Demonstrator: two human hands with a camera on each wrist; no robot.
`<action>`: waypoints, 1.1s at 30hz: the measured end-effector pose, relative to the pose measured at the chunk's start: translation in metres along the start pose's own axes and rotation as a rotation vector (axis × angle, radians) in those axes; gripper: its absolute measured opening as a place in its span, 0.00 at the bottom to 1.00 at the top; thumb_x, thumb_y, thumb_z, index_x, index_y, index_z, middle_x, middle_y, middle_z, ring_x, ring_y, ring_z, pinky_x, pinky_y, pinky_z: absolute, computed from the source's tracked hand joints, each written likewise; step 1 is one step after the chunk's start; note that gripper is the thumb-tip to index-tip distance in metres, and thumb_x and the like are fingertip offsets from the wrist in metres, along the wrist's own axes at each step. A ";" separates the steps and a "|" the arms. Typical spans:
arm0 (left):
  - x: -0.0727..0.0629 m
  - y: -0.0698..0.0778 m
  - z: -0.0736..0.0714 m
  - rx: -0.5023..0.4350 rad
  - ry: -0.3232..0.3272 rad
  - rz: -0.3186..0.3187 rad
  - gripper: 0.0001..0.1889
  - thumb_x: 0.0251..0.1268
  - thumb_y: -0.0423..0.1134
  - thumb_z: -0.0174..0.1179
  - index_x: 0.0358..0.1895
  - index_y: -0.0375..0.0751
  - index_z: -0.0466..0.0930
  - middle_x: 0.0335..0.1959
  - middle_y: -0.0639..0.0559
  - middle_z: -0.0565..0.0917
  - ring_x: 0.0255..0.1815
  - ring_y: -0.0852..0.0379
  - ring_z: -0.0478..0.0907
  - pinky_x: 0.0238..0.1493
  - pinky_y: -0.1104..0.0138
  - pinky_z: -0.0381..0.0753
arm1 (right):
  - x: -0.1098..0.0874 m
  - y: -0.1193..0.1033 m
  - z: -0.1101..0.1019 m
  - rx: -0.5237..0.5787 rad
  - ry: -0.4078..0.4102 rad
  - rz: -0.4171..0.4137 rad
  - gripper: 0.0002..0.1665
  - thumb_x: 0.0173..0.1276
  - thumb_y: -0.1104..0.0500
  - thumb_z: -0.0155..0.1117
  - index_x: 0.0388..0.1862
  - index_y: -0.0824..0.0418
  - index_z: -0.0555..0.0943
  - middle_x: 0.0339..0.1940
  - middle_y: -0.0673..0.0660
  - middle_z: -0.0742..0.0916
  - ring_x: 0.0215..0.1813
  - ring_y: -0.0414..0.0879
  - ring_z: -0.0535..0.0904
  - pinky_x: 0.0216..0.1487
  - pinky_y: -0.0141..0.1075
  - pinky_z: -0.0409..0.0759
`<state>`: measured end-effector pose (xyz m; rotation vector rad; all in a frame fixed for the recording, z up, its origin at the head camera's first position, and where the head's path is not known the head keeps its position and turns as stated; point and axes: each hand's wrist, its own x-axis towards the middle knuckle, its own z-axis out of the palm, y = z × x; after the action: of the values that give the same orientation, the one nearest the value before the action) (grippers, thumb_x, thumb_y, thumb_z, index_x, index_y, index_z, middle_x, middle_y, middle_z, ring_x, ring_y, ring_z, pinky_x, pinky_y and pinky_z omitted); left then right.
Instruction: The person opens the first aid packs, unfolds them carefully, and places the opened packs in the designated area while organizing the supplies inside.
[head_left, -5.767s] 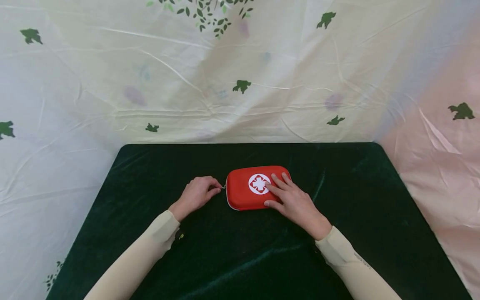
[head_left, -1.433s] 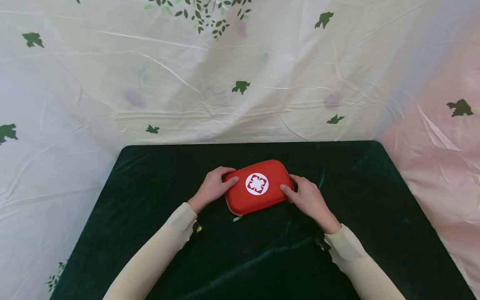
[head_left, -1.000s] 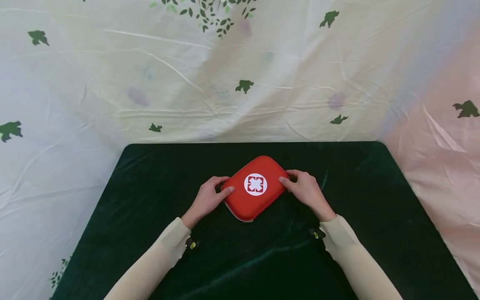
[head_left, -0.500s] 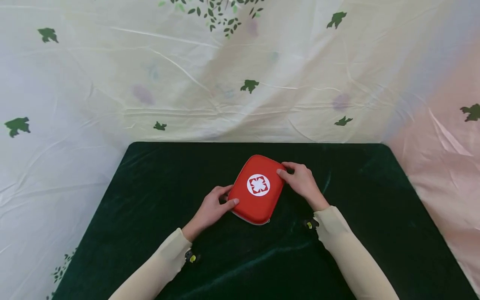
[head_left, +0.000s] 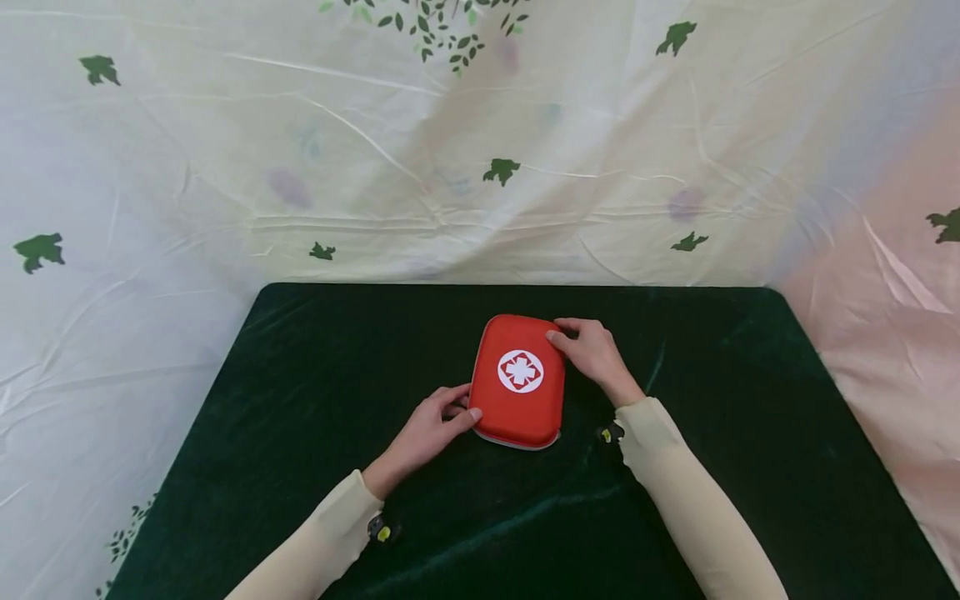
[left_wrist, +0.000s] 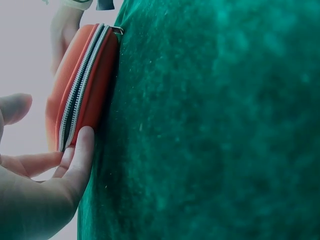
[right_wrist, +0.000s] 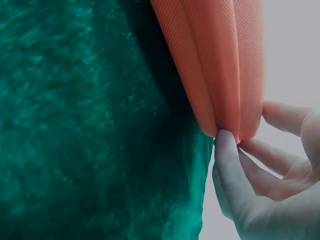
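Evidently bracketed: red case point(head_left: 517, 417) between left hand point(head_left: 429, 427) and right hand point(head_left: 596, 350).
We find the case on dark green cloth point(head_left: 345, 350), just right of the left hand's fingertips, and reaching from the right hand's fingertips back toward the left hand. The right hand is grasping it, thumb on top and fingers at the edge, at the far-right corner. We read the left hand as released: fingertips touch the case's near-left side, thumb clear of it in the left wrist view. Near those fingers we note a zip point(left_wrist: 90, 51), two pale rows with a dark strip between; its metal pull point(left_wrist: 118, 30) sits well apart from that hand.
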<state>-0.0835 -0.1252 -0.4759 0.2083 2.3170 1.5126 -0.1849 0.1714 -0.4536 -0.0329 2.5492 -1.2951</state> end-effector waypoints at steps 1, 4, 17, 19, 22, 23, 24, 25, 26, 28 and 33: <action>-0.001 0.000 0.000 -0.004 -0.002 -0.002 0.33 0.74 0.51 0.63 0.75 0.41 0.70 0.58 0.48 0.78 0.54 0.54 0.81 0.52 0.59 0.83 | 0.001 -0.001 0.001 0.003 -0.001 0.001 0.32 0.80 0.48 0.58 0.75 0.63 0.72 0.61 0.64 0.84 0.50 0.55 0.81 0.55 0.47 0.82; -0.003 0.000 0.000 -0.023 -0.012 -0.011 0.32 0.74 0.50 0.62 0.76 0.41 0.69 0.58 0.48 0.78 0.54 0.54 0.82 0.52 0.59 0.83 | 0.002 -0.004 0.002 0.014 -0.004 0.002 0.32 0.80 0.49 0.58 0.75 0.63 0.72 0.61 0.64 0.84 0.51 0.55 0.81 0.56 0.48 0.82; -0.009 -0.006 0.000 -0.044 -0.075 0.017 0.36 0.74 0.55 0.61 0.77 0.39 0.67 0.61 0.47 0.77 0.54 0.54 0.82 0.54 0.59 0.83 | 0.006 -0.007 0.010 -0.004 -0.007 -0.027 0.30 0.81 0.50 0.56 0.75 0.64 0.72 0.63 0.64 0.83 0.53 0.55 0.80 0.58 0.49 0.82; -0.008 -0.008 -0.001 -0.011 -0.083 0.015 0.37 0.73 0.58 0.61 0.77 0.41 0.67 0.61 0.51 0.78 0.55 0.57 0.81 0.54 0.62 0.83 | 0.006 -0.006 0.010 0.000 -0.014 -0.029 0.31 0.81 0.50 0.56 0.76 0.63 0.72 0.64 0.64 0.82 0.53 0.55 0.80 0.59 0.49 0.81; -0.007 -0.009 -0.002 0.026 -0.087 0.018 0.37 0.72 0.61 0.60 0.76 0.43 0.68 0.62 0.53 0.77 0.56 0.58 0.81 0.54 0.63 0.83 | 0.006 -0.005 0.011 0.004 -0.027 -0.039 0.31 0.81 0.50 0.55 0.77 0.63 0.70 0.65 0.64 0.81 0.55 0.56 0.79 0.60 0.51 0.81; -0.007 -0.009 -0.002 0.026 -0.083 0.025 0.36 0.73 0.60 0.60 0.75 0.42 0.69 0.62 0.51 0.77 0.56 0.57 0.81 0.53 0.62 0.83 | 0.005 -0.005 0.011 0.003 -0.026 -0.044 0.32 0.81 0.49 0.55 0.77 0.62 0.70 0.66 0.64 0.81 0.56 0.57 0.79 0.60 0.51 0.81; -0.007 -0.008 -0.001 0.024 -0.079 0.029 0.36 0.74 0.59 0.60 0.75 0.41 0.68 0.63 0.50 0.77 0.57 0.56 0.81 0.53 0.61 0.83 | 0.004 -0.004 0.012 0.003 -0.026 -0.052 0.32 0.81 0.49 0.55 0.78 0.62 0.69 0.66 0.65 0.81 0.56 0.57 0.79 0.61 0.51 0.81; -0.006 -0.007 -0.001 0.023 -0.073 0.033 0.35 0.74 0.58 0.60 0.76 0.40 0.68 0.63 0.48 0.76 0.57 0.55 0.81 0.53 0.60 0.83 | 0.003 -0.004 0.012 0.001 -0.024 -0.061 0.33 0.81 0.49 0.54 0.78 0.62 0.69 0.67 0.65 0.81 0.57 0.57 0.79 0.60 0.52 0.81; -0.005 -0.005 0.000 0.022 -0.066 0.036 0.35 0.75 0.56 0.59 0.76 0.39 0.67 0.64 0.46 0.76 0.57 0.53 0.81 0.53 0.59 0.83 | 0.001 -0.003 0.013 -0.002 -0.024 -0.070 0.33 0.82 0.49 0.54 0.79 0.62 0.68 0.68 0.65 0.80 0.57 0.58 0.79 0.60 0.52 0.81; -0.003 -0.002 0.001 0.020 -0.051 0.032 0.35 0.76 0.53 0.59 0.77 0.38 0.66 0.65 0.44 0.75 0.57 0.51 0.81 0.53 0.57 0.83 | -0.002 -0.003 0.014 -0.008 -0.024 -0.089 0.35 0.82 0.47 0.54 0.80 0.62 0.65 0.69 0.65 0.79 0.58 0.58 0.78 0.61 0.53 0.81; 0.005 0.003 0.002 0.076 -0.018 0.020 0.35 0.77 0.52 0.59 0.79 0.38 0.63 0.66 0.46 0.74 0.54 0.55 0.79 0.50 0.60 0.81 | -0.010 -0.002 0.019 -0.037 -0.024 -0.139 0.40 0.82 0.44 0.53 0.84 0.60 0.59 0.76 0.65 0.73 0.65 0.59 0.74 0.66 0.56 0.77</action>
<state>-0.0876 -0.1202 -0.4751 0.2640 2.3675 1.4272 -0.1703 0.1573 -0.4603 -0.2360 2.5895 -1.2882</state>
